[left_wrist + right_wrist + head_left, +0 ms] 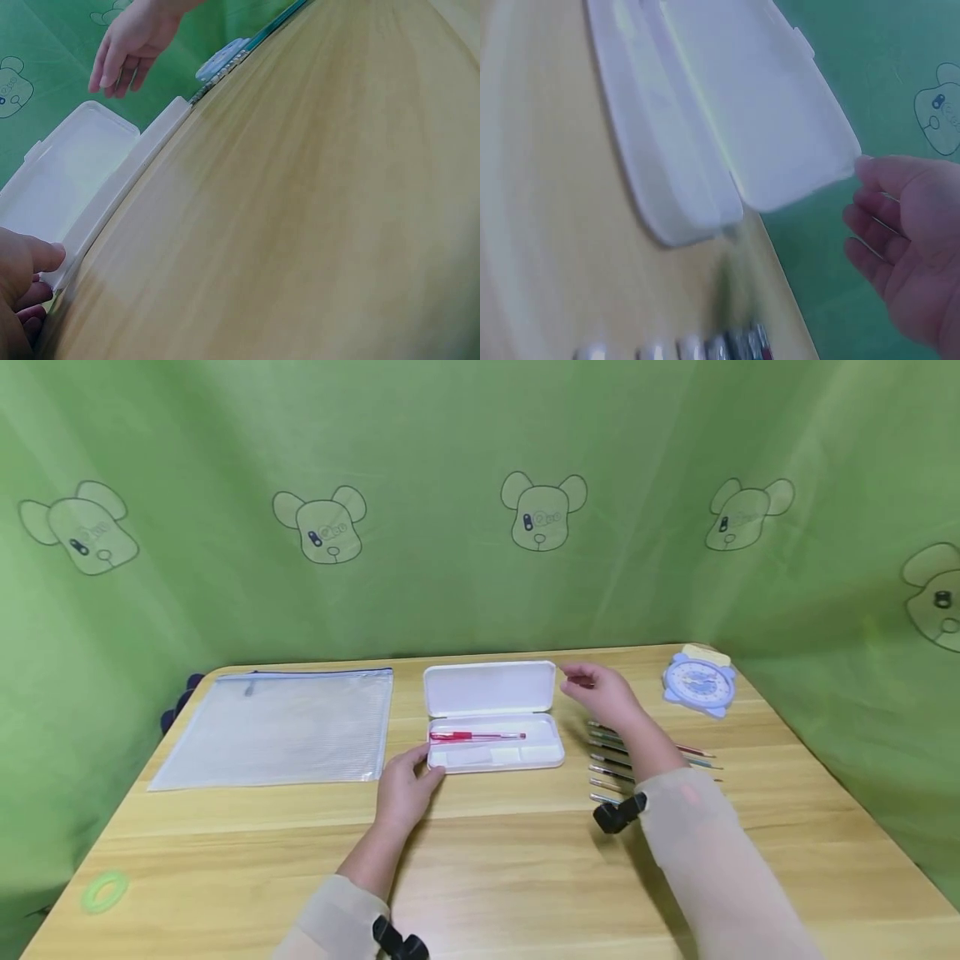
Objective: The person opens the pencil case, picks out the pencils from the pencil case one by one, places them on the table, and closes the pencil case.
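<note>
A white pencil case (538, 727) lies with its lid (490, 687) raised toward the back; a red pen (477, 736) is inside its tray. My left hand (405, 789) holds the case at its left end, the thumb on the front edge, as the left wrist view shows too. At the lid's upper right corner is my right hand (603, 693). In the right wrist view its thumb tip (866, 169) is at the corner, whether touching I cannot tell, and its other fingers are loosely bent around nothing. Several pencils (611, 760) lie in a row, partly hidden by the right forearm.
A clear mesh zip pouch (277, 731) lies flat left of the case. The blue toy clock (700, 683) is at the back right, a pale block (707, 655) behind it. One green ring (104, 892) sits front left. A green curtain (450, 568) hangs behind the table.
</note>
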Demonstrator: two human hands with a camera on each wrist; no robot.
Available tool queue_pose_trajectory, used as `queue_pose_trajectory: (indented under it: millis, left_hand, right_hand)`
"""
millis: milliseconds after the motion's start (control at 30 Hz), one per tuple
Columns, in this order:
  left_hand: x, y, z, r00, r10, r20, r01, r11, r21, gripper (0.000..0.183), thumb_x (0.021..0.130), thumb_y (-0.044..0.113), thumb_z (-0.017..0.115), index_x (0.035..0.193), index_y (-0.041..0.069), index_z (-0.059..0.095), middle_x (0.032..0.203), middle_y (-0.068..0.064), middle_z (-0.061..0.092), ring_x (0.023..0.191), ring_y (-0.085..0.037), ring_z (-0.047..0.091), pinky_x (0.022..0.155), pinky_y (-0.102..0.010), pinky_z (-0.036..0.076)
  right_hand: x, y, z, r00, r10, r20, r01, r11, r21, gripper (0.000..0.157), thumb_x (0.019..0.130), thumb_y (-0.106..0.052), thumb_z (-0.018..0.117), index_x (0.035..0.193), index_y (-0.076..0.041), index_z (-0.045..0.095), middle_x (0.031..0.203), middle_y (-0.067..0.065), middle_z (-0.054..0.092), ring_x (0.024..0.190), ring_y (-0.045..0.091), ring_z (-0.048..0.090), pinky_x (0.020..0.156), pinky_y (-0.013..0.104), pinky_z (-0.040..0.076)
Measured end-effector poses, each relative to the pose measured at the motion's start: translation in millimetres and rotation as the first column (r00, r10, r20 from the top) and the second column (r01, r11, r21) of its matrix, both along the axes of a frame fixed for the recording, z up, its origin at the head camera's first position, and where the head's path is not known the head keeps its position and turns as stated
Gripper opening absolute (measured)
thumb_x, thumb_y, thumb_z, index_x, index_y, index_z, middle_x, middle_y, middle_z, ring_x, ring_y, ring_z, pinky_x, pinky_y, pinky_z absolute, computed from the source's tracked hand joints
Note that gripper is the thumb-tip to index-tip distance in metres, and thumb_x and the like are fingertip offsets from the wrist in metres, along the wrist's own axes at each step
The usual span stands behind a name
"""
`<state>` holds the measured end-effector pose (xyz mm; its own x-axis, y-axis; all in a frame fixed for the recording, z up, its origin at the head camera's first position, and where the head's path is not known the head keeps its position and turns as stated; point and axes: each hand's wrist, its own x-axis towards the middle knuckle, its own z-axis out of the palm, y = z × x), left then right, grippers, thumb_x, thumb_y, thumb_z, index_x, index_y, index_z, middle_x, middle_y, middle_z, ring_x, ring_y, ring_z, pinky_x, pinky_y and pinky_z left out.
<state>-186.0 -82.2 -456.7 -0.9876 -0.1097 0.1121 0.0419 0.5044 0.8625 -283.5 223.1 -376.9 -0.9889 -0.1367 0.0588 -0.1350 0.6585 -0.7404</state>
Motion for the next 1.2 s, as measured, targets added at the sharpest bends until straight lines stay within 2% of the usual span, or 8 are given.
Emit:
queue_pose_trajectory:
  millis: [300, 567, 867, 1000, 1100, 1200]
  left_hand:
    - [1.8, 5.2, -1.0, 1.000, -0.019, -0.013, 0.019, 1.000, 0.011, 0.044, 0.087, 0.014, 0.071, 0.128, -0.002, 0.061, 0.131, -0.018, 0.063, 0.128, -0.038, 0.054, 0.111, -0.050, 0.042]
    - [3.1, 7.7, -1.7, 1.000, -0.017, -0.012, 0.017, 1.000, -0.009, 0.044, 0.087, 0.014, 0.071, 0.127, -0.002, 0.062, 0.130, -0.019, 0.064, 0.127, -0.038, 0.055, 0.110, -0.051, 0.043]
    - [1.0, 3.7, 1.0, 1.000, -0.013, -0.018, 0.013, 1.000, -0.010, 0.045, 0.087, 0.015, 0.070, 0.128, -0.003, 0.061, 0.131, -0.020, 0.063, 0.128, -0.039, 0.054, 0.111, -0.051, 0.042]
    - [0.2, 1.6, 0.6, 1.000, -0.003, 0.001, 0.003, 0.999, 0.034, 0.048, 0.088, 0.017, 0.070, 0.130, -0.003, 0.059, 0.135, -0.019, 0.060, 0.131, -0.038, 0.051, 0.114, -0.050, 0.040]
    - [-0.2, 0.6, 0.1, 1.000, 0.018, 0.010, -0.019, 0.997, 0.081, 0.052, 0.087, 0.020, 0.071, 0.133, -0.002, 0.057, 0.138, -0.019, 0.058, 0.134, -0.037, 0.049, 0.116, -0.049, 0.038]
    - [-0.1, -0.2, 2.5, 0.999, 0.037, 0.004, -0.037, 0.993, 0.111, 0.059, 0.087, 0.023, 0.072, 0.137, -0.001, 0.053, 0.141, -0.019, 0.055, 0.134, -0.037, 0.049, 0.116, -0.047, 0.038]
  right_hand:
    - [-16.1, -7.8, 5.0, 0.998, -0.057, 0.014, 0.058, 0.998, -0.031, 0.040, 0.099, -0.026, 0.056, 0.133, -0.004, 0.056, 0.132, 0.018, 0.060, 0.121, 0.034, 0.056, 0.106, 0.047, 0.047]
    - [-14.6, -6.1, 1.9, 0.997, -0.074, 0.021, 0.075, 0.996, -0.047, 0.036, 0.098, -0.025, 0.058, 0.127, -0.003, 0.060, 0.126, 0.019, 0.062, 0.116, 0.032, 0.057, 0.102, 0.045, 0.049]
    - [9.0, -2.7, -3.0, 0.998, -0.053, -0.017, 0.052, 0.997, -0.055, 0.031, 0.096, -0.023, 0.062, 0.121, -0.004, 0.064, 0.118, 0.016, 0.067, 0.106, 0.026, 0.060, 0.091, 0.035, 0.053]
    - [25.1, -2.0, -9.6, 0.999, -0.040, -0.029, 0.038, 0.997, -0.064, 0.028, 0.095, -0.022, 0.064, 0.118, -0.005, 0.066, 0.116, 0.015, 0.068, 0.104, 0.026, 0.061, 0.088, 0.033, 0.053]
    - [36.8, -1.6, -17.6, 0.998, -0.036, -0.051, 0.032, 0.997, -0.070, 0.026, 0.094, -0.020, 0.065, 0.115, -0.006, 0.068, 0.116, 0.015, 0.068, 0.104, 0.027, 0.063, 0.088, 0.035, 0.054]
    - [46.3, -2.1, -24.1, 0.997, -0.032, -0.075, 0.026, 0.997, -0.069, 0.024, 0.093, -0.019, 0.067, 0.113, -0.005, 0.069, 0.117, 0.015, 0.067, 0.109, 0.030, 0.063, 0.093, 0.041, 0.055]
